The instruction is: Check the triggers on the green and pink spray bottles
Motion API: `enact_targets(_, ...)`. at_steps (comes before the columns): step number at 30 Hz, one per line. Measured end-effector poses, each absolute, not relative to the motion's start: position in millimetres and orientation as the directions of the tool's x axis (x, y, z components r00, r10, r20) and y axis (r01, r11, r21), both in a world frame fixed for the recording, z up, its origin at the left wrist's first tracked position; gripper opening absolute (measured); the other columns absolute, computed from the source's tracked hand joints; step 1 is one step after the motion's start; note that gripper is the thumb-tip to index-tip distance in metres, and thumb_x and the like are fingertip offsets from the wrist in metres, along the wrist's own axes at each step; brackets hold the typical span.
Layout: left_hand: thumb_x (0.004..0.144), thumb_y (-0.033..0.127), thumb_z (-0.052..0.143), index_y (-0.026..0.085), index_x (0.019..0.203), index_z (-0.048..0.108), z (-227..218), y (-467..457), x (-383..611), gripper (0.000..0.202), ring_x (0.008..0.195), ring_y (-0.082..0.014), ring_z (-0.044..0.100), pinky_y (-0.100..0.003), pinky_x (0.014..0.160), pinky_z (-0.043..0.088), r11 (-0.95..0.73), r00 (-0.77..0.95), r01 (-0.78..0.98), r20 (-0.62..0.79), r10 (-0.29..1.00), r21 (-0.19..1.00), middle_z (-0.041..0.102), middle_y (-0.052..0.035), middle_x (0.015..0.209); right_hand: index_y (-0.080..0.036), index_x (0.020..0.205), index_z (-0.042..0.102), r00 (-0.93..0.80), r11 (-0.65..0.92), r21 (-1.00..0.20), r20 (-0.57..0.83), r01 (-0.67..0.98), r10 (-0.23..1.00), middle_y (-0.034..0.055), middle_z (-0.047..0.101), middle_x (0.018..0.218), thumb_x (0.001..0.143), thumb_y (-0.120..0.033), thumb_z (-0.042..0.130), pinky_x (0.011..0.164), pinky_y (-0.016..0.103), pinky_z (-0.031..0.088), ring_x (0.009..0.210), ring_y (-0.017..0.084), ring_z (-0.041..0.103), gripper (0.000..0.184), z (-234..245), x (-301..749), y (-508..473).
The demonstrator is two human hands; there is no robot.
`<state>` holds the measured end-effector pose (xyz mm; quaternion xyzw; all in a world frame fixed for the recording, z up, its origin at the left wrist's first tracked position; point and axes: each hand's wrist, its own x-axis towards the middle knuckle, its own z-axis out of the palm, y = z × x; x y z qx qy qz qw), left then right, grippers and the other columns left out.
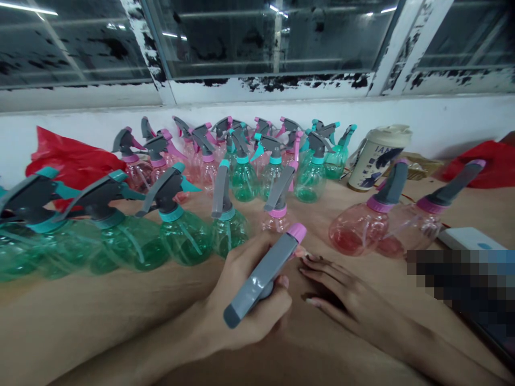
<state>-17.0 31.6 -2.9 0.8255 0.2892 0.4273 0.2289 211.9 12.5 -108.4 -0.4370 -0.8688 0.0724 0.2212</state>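
My left hand [249, 300] is wrapped round a spray bottle just below its grey spray head [263, 276], which has a pink nozzle tip pointing away to the right. The hand hides this bottle's body. My right hand [350, 295] is beside it, low over the table, with its fingers stretched toward the nozzle end; whether the fingertips touch the bottle is unclear. Just beyond my left hand stand a pink-collared spray bottle [277, 220] and a green one [230, 230]. Two pink spray bottles [358, 228] are to the right, past my right hand.
Green spray bottles [185, 236] line the table [161, 305] on the left. Several pink and green ones [243, 179] crowd the back by the wall. A cream tumbler [378, 158], a red bag [74, 155], another red bag [486, 163] and a white box [470, 238] lie around them.
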Motion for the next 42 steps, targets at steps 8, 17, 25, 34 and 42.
enact_targets(8, 0.069, 0.01, 0.046, 0.023, 0.08, 0.048, 3.3, 31.5, -17.2, 0.017, 0.06, -0.0145, 0.055, -0.027, 0.056, 0.047, -0.689, 0.498, 0.275, 0.513, 0.699, 0.671, 0.054, 0.0025, 0.07, -0.022, 0.13, 0.047, -0.517, 0.598, -0.331, 0.306, 0.73, 0.8, 0.0072, 0.05, 0.134, 0.086, -0.035, 0.053, 0.1, 0.043, 0.042, 0.125, 0.023, 0.043, 0.046, -104.7, 209.7, 12.0)
enact_targets(17, 0.067, 0.01, 0.043, 0.025, 0.081, 0.05, 2.4, 35.2, -14.9, 0.021, 0.06, -0.0163, 0.054, -0.03, 0.058, 0.048, -0.723, 0.495, 0.27, 0.552, 0.67, 0.636, 0.051, 0.0031, 0.067, -0.021, 0.13, 0.046, -0.52, 0.591, -0.311, 0.285, 0.744, 0.805, 0.0078, 0.049, 0.135, 0.087, -0.036, 0.052, 0.101, 0.044, 0.041, 0.126, 0.023, 0.041, 0.046, -106.1, 211.3, 10.7)
enact_targets(25, 0.068, 0.004, 0.05, 0.023, 0.099, 0.05, -4.4, 34.9, -13.6, 0.036, 0.071, -0.0161, 0.056, -0.03, 0.069, 0.05, -0.73, 0.484, 0.285, 0.564, 0.669, 0.62, 0.054, 0.0015, 0.078, -0.022, 0.132, 0.044, -0.535, 0.6, -0.322, 0.271, 0.733, 0.8, 0.0074, 0.048, 0.136, 0.087, -0.036, 0.051, 0.102, 0.043, 0.04, 0.127, 0.022, 0.04, 0.047, -104.2, 212.0, 11.5)
enact_targets(34, 0.066, 0.002, 0.055, 0.025, 0.093, 0.05, -5.1, 34.4, -12.4, 0.036, 0.064, -0.0133, 0.052, -0.028, 0.065, 0.047, -0.721, 0.472, 0.256, 0.567, 0.675, 0.644, 0.049, 0.0045, 0.073, -0.021, 0.131, 0.044, -0.547, 0.609, -0.316, 0.268, 0.728, 0.793, 0.0078, 0.048, 0.136, 0.088, -0.036, 0.05, 0.102, 0.043, 0.04, 0.128, 0.022, 0.039, 0.046, -104.1, 212.0, 12.1)
enact_targets(42, 0.067, 0.004, 0.055, 0.023, 0.098, 0.051, -5.6, 35.5, -11.8, 0.036, 0.071, -0.0152, 0.057, -0.031, 0.071, 0.05, -0.745, 0.47, 0.257, 0.594, 0.653, 0.616, 0.059, -0.0003, 0.089, -0.019, 0.13, 0.046, -0.534, 0.602, -0.327, 0.28, 0.728, 0.798, 0.0094, 0.048, 0.135, 0.086, -0.037, 0.052, 0.102, 0.043, 0.039, 0.127, 0.023, 0.04, 0.047, -106.3, 213.5, 12.5)
